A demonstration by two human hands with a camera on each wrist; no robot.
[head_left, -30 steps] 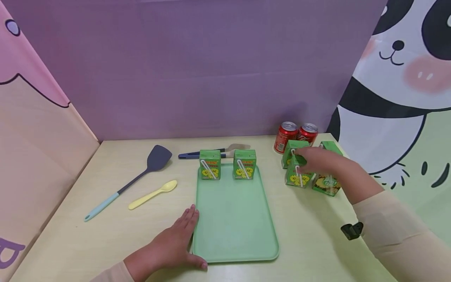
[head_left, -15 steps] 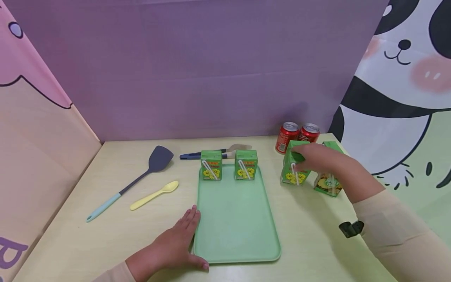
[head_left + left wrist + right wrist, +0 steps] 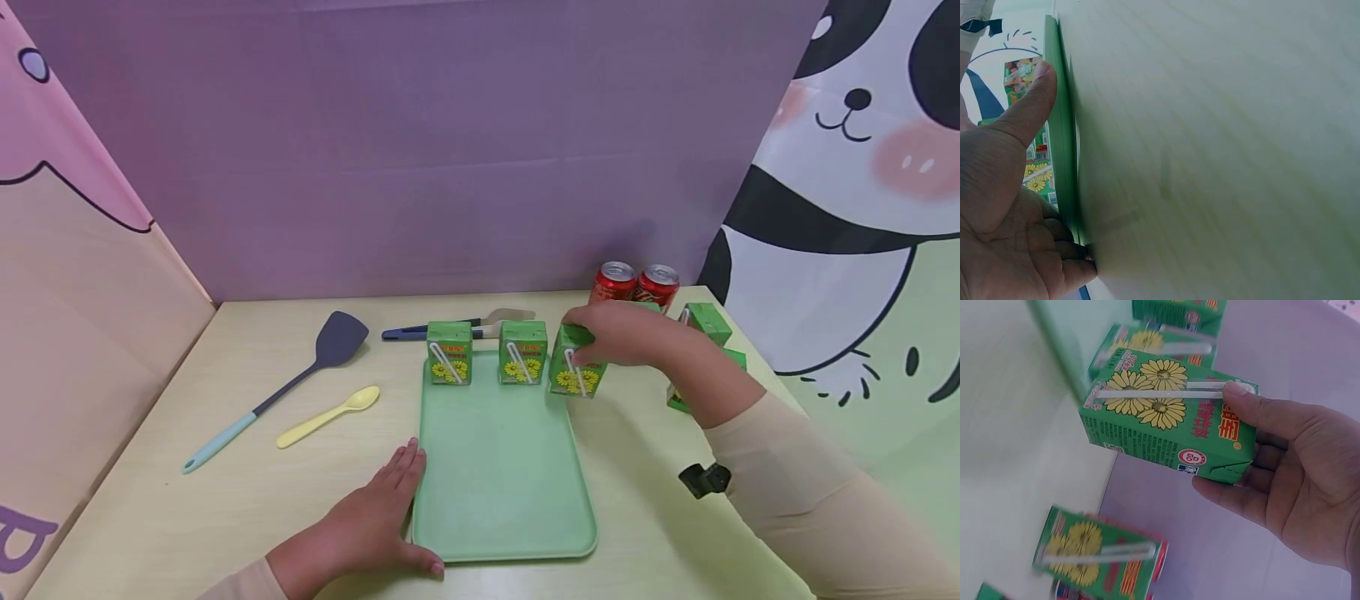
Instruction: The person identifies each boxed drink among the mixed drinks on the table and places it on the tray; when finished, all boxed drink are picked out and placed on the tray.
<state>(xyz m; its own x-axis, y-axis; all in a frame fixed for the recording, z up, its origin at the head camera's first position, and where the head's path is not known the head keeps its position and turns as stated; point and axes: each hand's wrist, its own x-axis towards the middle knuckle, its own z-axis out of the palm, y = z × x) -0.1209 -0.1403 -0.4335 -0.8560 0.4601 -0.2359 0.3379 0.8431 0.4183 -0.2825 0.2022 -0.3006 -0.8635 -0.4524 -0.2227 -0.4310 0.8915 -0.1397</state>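
A green drink carton [image 3: 576,373] with yellow flowers and a white straw is gripped from above by my right hand [image 3: 628,332]. It leans slightly over the far right edge of the light green tray [image 3: 495,467]. In the right wrist view, thumb and fingers pinch the top end of this carton [image 3: 1154,415]. Two like cartons stand upright on the tray's far end, one at left [image 3: 449,360] and one in the middle [image 3: 522,358]. My left hand [image 3: 367,517] rests at the tray's near left side, fingers straight and touching its edge.
Two red cans [image 3: 657,285] stand at the back right, with a carton partly hidden behind my right hand. More green cartons [image 3: 707,321] stand farther right. A spatula [image 3: 341,337] and a yellow spoon [image 3: 330,415] lie at left. Dark-handled utensils [image 3: 405,332] lie behind the tray.
My right hand has taken a carton from the group at right and moved it left to the tray's far right edge. The left hand stays in place.
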